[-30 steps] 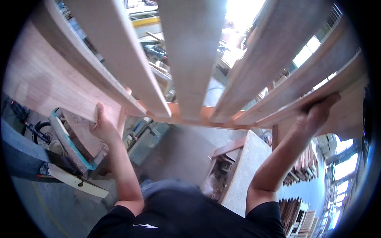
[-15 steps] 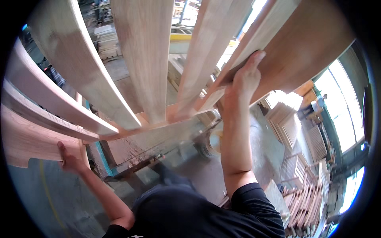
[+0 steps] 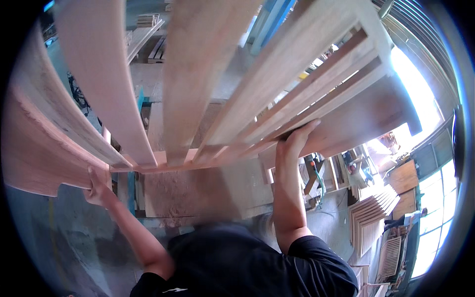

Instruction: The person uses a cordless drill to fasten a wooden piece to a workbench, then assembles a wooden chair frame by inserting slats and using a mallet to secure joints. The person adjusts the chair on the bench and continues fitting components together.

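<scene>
The person holds a big wood frame (image 3: pixel 198 89) up in front, one hand at each side. The left hand (image 3: pixel 100 192) grips the left board (image 3: pixel 49 143) near its low right end. Its thumb is up on the board; the other fingers are hard to see. The right hand (image 3: pixel 294 143) holds the right board (image 3: pixel 351 116) near its low left end. How tight that hold is, nobody can tell from here.

The frame is over the bench (image 3: pixel 213 193). Its low bar (image 3: pixel 213 159) crosses between the bench's near edge and far edge, and its sides stick out past the left and right edges. It looks lifted off the bench, but a touch is hard to rule out.

The left hand sits lower in view than the right. To hold the frame well, both hands should lift the same amount, so it does not tip. Going slow seems wise, since the long slats (image 3: pixel 106 84) hide much of what is ahead. Both boards reach far out and could bump things.
</scene>
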Action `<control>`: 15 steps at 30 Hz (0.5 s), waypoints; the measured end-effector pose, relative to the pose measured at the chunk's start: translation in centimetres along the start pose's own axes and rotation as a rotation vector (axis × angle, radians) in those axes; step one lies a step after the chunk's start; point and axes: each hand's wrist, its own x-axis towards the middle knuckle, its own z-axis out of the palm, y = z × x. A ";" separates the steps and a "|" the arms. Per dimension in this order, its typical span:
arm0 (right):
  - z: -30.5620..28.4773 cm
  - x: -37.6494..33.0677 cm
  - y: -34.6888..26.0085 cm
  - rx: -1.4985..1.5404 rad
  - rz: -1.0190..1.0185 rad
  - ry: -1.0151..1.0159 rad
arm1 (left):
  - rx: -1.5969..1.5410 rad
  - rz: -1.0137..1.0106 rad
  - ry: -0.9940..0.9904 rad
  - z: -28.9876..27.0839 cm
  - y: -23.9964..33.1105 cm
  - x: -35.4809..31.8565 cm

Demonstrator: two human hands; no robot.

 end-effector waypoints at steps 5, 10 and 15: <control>-1.3 3.0 3.7 0.017 0.113 0.143 | 0.282 0.119 0.016 1.4 -2.6 0.1; -1.2 4.3 4.1 -0.030 0.164 0.228 | 0.318 0.249 -0.106 2.6 -4.9 0.4; -6.2 7.2 8.3 0.010 0.084 0.144 | 0.512 0.161 -0.124 5.5 -6.3 -2.3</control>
